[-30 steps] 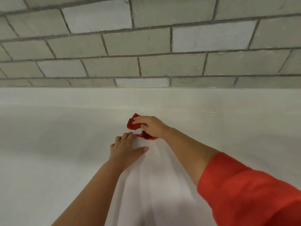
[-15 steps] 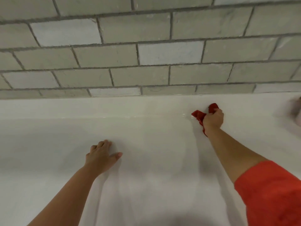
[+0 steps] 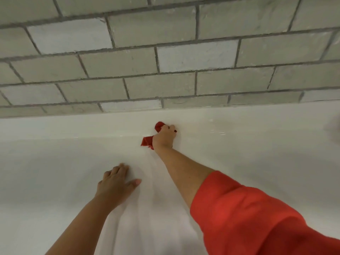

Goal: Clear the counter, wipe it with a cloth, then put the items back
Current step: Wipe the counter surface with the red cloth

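Along the counter's far edge stands a wall of grey brick-shaped tiles with darker grout, filling the top of the view. Below it the white counter runs from left to right, glossy, with a paler band at the back where it meets the tiles. Over its near right part reaches the right forearm, bare from the wrist and covered farther up by a loose red sleeve. The left hand lies palm down on the middle of the counter, well short of the back band, fingers straight and close together, thumb spread to the right; it holds nothing. The right hand is farther back, at the pale band, its fingers curled into a fist round a bunched red cloth. The cloth sits against the counter under that fist: one fold sticks out past the knuckles toward the wall, another juts out to the left beside the wrist. At the counter's right edge is a pale blurred shape, too smeared to identify
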Demonstrator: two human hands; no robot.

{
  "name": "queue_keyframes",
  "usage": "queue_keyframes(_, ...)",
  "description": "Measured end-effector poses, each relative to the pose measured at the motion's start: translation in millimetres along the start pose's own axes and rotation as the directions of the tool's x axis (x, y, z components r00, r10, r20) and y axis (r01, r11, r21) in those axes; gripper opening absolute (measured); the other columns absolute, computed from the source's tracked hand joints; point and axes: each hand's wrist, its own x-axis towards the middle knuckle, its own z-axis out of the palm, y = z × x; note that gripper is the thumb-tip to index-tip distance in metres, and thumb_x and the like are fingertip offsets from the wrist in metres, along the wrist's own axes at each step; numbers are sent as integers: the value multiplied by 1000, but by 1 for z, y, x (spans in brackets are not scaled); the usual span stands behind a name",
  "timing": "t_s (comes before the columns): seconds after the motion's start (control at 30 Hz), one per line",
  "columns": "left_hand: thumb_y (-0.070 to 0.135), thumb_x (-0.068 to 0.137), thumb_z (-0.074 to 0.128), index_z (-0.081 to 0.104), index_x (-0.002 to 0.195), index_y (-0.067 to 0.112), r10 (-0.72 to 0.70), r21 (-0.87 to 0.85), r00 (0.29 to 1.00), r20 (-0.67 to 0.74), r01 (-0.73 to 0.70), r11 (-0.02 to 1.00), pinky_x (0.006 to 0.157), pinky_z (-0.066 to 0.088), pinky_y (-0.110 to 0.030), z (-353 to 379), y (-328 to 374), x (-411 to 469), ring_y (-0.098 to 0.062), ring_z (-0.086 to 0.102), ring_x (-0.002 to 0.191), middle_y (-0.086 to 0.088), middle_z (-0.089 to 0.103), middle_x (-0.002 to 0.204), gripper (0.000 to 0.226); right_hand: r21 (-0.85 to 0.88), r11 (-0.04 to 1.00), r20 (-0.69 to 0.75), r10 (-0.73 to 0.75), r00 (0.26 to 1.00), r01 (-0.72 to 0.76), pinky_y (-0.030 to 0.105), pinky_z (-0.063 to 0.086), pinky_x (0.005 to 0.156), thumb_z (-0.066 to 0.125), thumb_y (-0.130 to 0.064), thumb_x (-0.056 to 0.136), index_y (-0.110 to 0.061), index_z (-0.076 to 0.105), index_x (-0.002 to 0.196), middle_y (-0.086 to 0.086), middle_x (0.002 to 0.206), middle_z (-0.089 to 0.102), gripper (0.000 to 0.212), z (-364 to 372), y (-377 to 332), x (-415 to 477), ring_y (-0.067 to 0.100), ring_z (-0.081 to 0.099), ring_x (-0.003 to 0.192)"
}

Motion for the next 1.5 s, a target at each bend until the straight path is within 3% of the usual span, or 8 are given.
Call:
queue_keyframes(0.23,55,91,40,15,149,22,4,-26,1000,2,-4,1000,112,23,-39,1,-1,-1,-22,13,143,6,11,157,71,361,932,-76,34,997,-4,33,57,66,63,6,71,-7,51,109,16,114,53,42,-109,86,12,28,62,85)
queue_keyframes(0.37,56,92,39,15,148,23,17,-14,1000,3,-17,1000,112,22,-39,2,-2,1,-22,12,144,6,8,158,70,407,913,-362,128,923,33,15,49,39,48,3,88,2,56,111,17,110,56,24,-184,120,27,27,61,69)
queue_keyframes(0.6,55,93,38,15,148,23,38,-19,999,-4,-38,999,113,22,-37,5,-3,3,-22,10,144,6,7,158,68,974,228,-41,188,981,-3,31,58,73,68,-19,69,-14,65,75,2,76,69,9,-271,145,20,18,69,73)
queue_keyframes(0.8,56,92,38,14,148,22,37,-13,999,6,-37,999,113,24,-40,6,-4,6,-25,12,143,5,8,158,70,996,88,-25,369,929,-8,28,58,63,51,-11,84,-17,65,77,-1,75,64,17,-277,156,21,13,63,71)
queue_keyframes(0.97,55,92,39,15,148,21,38,-2,999,0,-38,999,114,24,-39,9,-6,11,-27,13,143,3,10,157,69,886,462,-167,415,894,-50,15,43,41,53,2,83,-4,70,99,-7,63,70,25,-244,125,32,6,57,41)
queue_keyframes(1.13,57,91,39,17,148,19,63,35,998,-2,-63,997,116,20,-36,16,-15,22,-24,15,143,-1,14,157,72,889,449,-76,348,934,-95,16,43,33,43,11,83,1,66,94,8,73,70,28,-166,72,26,10,60,35)
queue_keyframes(1.37,57,90,40,19,146,17,71,50,997,5,-71,996,116,20,-36,19,-19,28,-23,17,143,-2,18,155,72,591,725,418,99,903,-353,31,55,52,42,9,86,-2,61,79,16,67,60,23,-132,21,-5,23,61,48)
queue_keyframes(1.5,56,91,40,20,146,16,65,48,998,5,-65,997,115,19,-35,18,-16,26,-25,18,142,-3,17,155,71,313,878,317,262,911,-362,28,52,62,50,-6,88,-8,58,79,9,72,61,12,-179,57,11,22,60,63)
